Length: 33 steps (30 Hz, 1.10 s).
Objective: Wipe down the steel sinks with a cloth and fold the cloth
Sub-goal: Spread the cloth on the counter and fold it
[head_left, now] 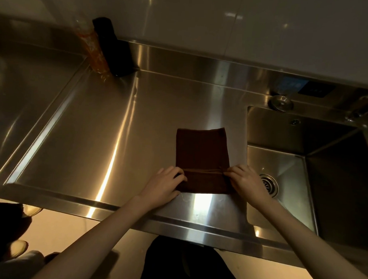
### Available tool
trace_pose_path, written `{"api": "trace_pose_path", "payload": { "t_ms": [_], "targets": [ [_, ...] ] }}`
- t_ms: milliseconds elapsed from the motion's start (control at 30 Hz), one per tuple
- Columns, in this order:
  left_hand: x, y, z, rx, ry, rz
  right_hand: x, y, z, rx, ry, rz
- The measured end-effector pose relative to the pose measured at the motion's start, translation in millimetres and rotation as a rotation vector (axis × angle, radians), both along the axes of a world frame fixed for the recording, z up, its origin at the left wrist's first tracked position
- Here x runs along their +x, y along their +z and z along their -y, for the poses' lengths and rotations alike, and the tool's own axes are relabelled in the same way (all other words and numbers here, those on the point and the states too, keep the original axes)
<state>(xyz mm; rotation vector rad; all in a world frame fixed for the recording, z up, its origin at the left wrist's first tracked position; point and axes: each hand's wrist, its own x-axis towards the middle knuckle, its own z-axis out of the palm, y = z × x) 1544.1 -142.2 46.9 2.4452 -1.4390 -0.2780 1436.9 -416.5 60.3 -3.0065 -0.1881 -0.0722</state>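
A dark brown cloth [202, 152] lies as a folded rectangle on the flat steel drainboard [108, 124], just left of the deep sink basin [282, 163]. My left hand [163, 185] pinches the cloth's left edge near its front end. My right hand [247, 181] pinches the right edge at the same height. Between the two hands a crease runs across the cloth. The basin's round drain [268, 185] shows partly behind my right hand.
An orange-tinted bottle [92, 46] and a black upright object [113, 47] stand at the back left against the wall. A round steel knob [281, 102], a dark control panel [315, 89] and part of a faucet [361, 110] sit behind the basin.
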Motion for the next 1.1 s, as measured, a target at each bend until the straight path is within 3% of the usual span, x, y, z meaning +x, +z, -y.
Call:
{"api": "trace_pose_path", "payload": {
  "t_ms": [167,267,333,467,633,733,900,1100],
  "targets": [
    [-2.1,-1.3,1.2,-0.064,0.024,0.045,-13.4,8.5,9.3,-0.102,0.102,-0.146],
    [-1.6,5.4,5.9,-0.094,0.11,-0.05,-13.8,9.9,15.5,-0.128,0.121,-0.192],
    [1.6,12.0,10.2,-0.109,0.17,-0.142,-7.4,11.4,12.5,-0.094,0.12,-0.173],
    [15.9,22.9,12.5,-0.068,0.302,-0.303,6.5,19.5,8.0,0.168,-0.058,-0.274],
    [30.5,22.0,17.7,-0.094,0.439,-0.434,13.2,25.1,15.8,0.185,-0.058,-0.425],
    [35.8,23.5,26.9,-0.103,0.482,-0.44,15.4,21.3,16.6,0.15,-0.025,-0.372],
    [51.8,20.4,38.6,-0.135,0.631,-0.432,43.4,26.9,13.1,0.65,-0.388,-0.395],
    [71.1,10.1,50.9,-0.12,0.719,-0.428,71.0,15.1,10.1,0.617,-0.62,-0.41]
  ]
}}
